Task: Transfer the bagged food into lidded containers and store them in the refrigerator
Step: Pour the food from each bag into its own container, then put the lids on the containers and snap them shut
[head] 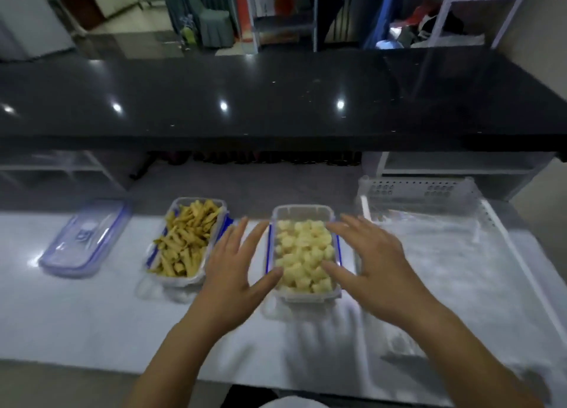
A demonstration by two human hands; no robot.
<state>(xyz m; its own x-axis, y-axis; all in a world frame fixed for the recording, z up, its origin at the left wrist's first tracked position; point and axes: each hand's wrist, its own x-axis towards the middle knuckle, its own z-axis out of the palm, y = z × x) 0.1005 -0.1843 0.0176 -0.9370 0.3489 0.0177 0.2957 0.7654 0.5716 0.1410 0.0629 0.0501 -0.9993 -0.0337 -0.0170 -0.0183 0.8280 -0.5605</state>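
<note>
Head view: the clear rectangular plastic container [302, 211] of pale yellow chunks stands on the white bench [76, 315], its long axis running straight away from the person, flanked by the left hand [236, 272] and right hand [377, 272], both spread, fingers straight.

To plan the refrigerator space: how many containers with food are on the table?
2. The container of brown sticks stands left of centre; the container of pale pieces stands between the left hand and the right hand. No other shows.
</note>
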